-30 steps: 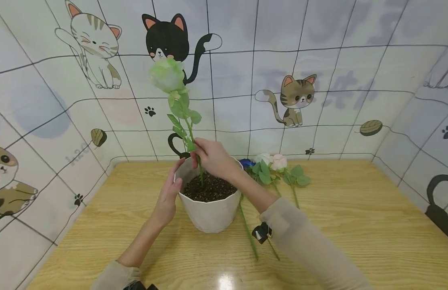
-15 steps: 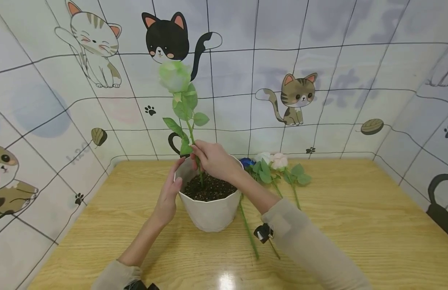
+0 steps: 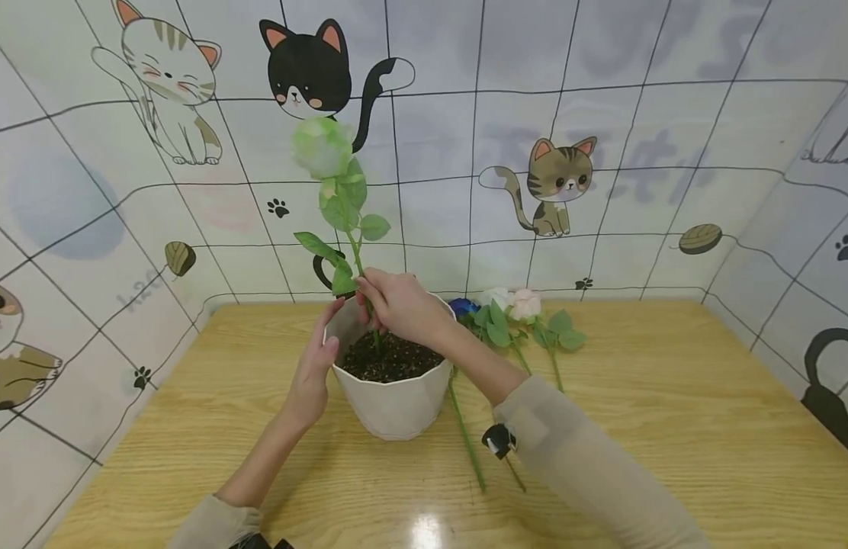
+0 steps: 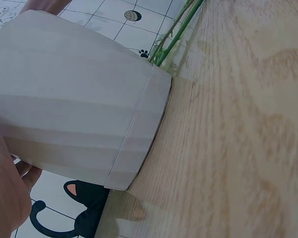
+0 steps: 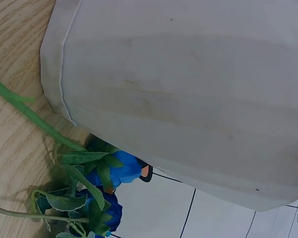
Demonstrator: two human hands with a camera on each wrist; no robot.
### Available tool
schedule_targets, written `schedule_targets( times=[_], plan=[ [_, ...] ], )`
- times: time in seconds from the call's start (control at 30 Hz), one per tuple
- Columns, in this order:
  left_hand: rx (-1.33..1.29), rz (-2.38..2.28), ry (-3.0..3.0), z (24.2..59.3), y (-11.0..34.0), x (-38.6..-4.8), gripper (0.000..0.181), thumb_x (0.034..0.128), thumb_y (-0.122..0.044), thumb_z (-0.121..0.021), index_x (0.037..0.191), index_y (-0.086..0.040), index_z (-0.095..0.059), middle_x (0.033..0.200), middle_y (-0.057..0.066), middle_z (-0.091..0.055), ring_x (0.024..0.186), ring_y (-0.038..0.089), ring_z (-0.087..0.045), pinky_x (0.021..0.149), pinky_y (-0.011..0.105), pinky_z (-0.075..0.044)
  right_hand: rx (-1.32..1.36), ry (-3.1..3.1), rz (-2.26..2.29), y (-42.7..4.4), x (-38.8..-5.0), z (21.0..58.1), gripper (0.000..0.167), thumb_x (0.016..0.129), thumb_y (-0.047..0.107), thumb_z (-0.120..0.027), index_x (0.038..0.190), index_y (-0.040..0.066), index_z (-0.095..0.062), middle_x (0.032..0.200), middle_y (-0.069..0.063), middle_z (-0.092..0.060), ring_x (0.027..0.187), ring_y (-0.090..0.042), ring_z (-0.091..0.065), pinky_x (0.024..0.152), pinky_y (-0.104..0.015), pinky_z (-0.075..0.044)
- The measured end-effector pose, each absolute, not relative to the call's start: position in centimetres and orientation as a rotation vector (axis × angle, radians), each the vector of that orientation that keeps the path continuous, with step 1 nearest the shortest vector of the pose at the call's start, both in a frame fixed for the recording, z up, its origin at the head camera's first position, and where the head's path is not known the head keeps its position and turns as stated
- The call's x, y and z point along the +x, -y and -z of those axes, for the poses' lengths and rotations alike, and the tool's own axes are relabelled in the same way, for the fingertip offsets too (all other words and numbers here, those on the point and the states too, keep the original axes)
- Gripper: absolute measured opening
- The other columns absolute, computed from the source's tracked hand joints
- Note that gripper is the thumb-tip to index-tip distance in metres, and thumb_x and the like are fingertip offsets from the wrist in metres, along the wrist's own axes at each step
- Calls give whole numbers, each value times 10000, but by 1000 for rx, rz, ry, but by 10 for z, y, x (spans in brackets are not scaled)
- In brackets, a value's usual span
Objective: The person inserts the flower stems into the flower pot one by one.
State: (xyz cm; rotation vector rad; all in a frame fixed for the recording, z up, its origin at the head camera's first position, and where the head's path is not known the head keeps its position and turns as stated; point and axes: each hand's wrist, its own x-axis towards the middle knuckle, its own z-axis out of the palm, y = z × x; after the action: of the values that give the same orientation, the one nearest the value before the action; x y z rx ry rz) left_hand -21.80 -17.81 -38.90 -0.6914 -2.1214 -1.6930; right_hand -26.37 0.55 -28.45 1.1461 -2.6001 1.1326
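Planting step, by the look of it. Your right hand (image 3: 403, 306) pinches the pale-green rose (image 3: 322, 149), stem foot in the soil (image 3: 390, 360); your left hand's (image 3: 311, 375) fingers lie nearly straight against the white pot (image 3: 396, 408). Next probably calls for firming the stem.

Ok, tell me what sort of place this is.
Probably an indoor tabletop corner for flower arranging: a wood-grain table, backed by a cat-print grid backdrop, holds a white planter of dark soil, with loose roses lying beside it.
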Motion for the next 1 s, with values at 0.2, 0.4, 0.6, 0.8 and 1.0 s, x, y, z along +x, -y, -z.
schedule_targets(
  times=[0.2,0.4,0.6,0.8,1.0],
  plan=[
    [-709,1706,2113,388,177,-218,540,1083,-252,-287,1582,-48,-259,1610,156,-294,1455,292,-276,1140,562,-204,1154,2601,-1115,-8,-265,286,341,1118,236,-359,937,58,-588,772,-23,-682,585,-129,-609,565,-236,-506],
    [-682,1699,2128,389,177,-218,535,1086,-261,-300,1585,-73,-267,1613,138,-299,1457,262,-277,1151,482,-208,1141,2560,-1247,-10,-268,290,339,1117,242,-366,945,52,-588,758,-65,-682,569,-195,-620,559,-263,-516],
    [-694,1681,2143,389,179,-216,535,1082,-244,-301,1584,-63,-263,1621,143,-281,1469,303,-244,1146,572,-179,1127,2566,-1320,-10,-266,292,301,1100,237,-423,998,18,-603,819,-98,-703,601,-205,-580,553,-265,-459],
    [-711,1673,2142,389,179,-218,535,1078,-233,-287,1589,-76,-256,1624,153,-267,1477,306,-228,1137,616,-161,1108,2556,-1389,-8,-269,293,201,1075,207,-486,1090,35,-587,814,-68,-715,669,-274,-599,555,-261,-410],
    [-715,1675,2130,389,180,-217,531,1084,-232,-280,1589,-68,-253,1620,151,-281,1466,297,-260,1140,581,-185,1103,2540,-1367,-7,-271,294,192,1074,148,-463,1008,46,-612,758,-65,-673,651,-215,-588,591,-255,-421]
  ],
)
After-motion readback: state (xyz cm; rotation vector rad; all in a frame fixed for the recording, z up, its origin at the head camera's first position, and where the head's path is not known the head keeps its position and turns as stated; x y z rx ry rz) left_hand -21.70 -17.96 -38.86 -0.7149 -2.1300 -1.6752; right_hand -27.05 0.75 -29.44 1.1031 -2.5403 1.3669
